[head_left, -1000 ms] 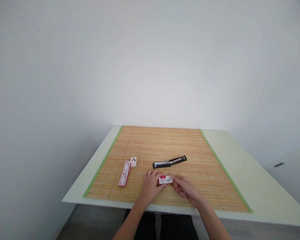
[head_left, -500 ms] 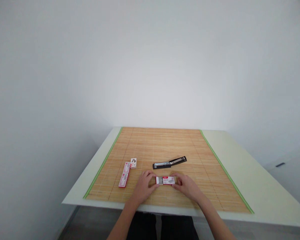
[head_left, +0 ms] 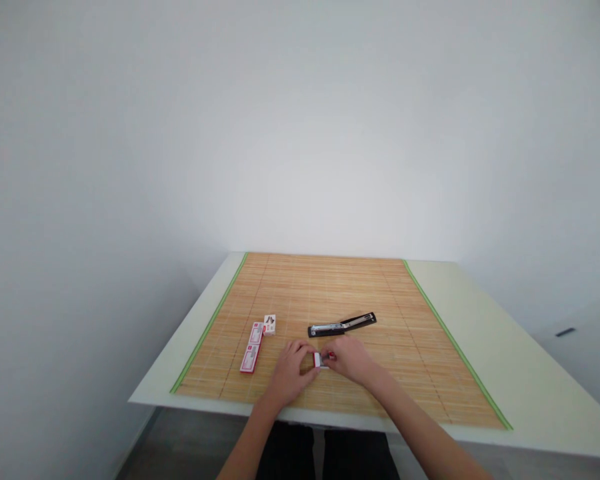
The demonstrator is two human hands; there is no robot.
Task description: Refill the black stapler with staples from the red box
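Note:
A small white-and-red staple box [head_left: 317, 361] lies on the bamboo mat with its inner tray slid partly out, showing grey staples. My left hand [head_left: 291, 371] grips the box's left end between thumb and fingers. Over the rest of the box bends my right hand [head_left: 349, 358], its fingers pinched together at the exposed staples. What they hold, if anything, is hidden, and the hand covers most of the box. Just beyond, an opened black stapler [head_left: 341, 325] lies flat with its metal magazine exposed.
Left of my hands, two red-and-white boxes [head_left: 251, 347] sit end to end, touching a smaller white box [head_left: 269, 325] with a stapler picture. The green-edged bamboo mat [head_left: 325, 280] covers much of the white table [head_left: 485, 320], which meets a wall behind.
My right hand has moved left from the box's right end to over the staples, and its fingers have closed there. My left hand keeps its grip. The view has shifted slightly.

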